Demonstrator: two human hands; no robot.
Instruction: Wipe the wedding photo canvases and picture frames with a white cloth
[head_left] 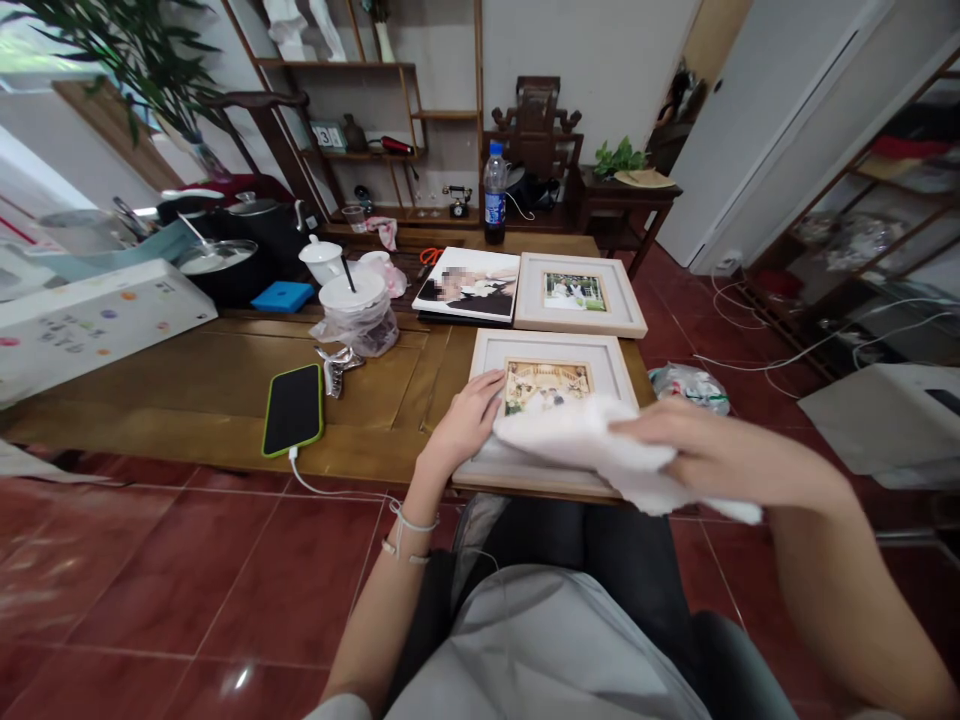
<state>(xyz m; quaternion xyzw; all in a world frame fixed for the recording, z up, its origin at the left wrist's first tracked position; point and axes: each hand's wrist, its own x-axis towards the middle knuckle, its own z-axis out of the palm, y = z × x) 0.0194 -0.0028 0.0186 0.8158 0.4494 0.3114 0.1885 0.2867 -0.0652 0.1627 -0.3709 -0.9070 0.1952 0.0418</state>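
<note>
A light wooden picture frame (551, 345) with a white mat and a small group photo (551, 378) lies face up at the table's near edge. My left hand (469, 415) holds its left side, fingers bent over the rim onto the front. Bunched in my right hand (697, 445) is a white cloth (592, 435), spread across the lower part of the frame and hiding some of the photo. The right hand is slightly smeared by motion. Just behind lies a second picture frame (630, 315), beside a photo album (476, 285) with a picture on its cover.
On the wooden table (375, 400) are a charging phone (292, 410), a bagged cup with a straw (356, 310), a blue box (283, 297), a white teacup (322, 258), a dark pot (217, 270) and a bottle (495, 195). A plastic bag (690, 388) sits right of the table.
</note>
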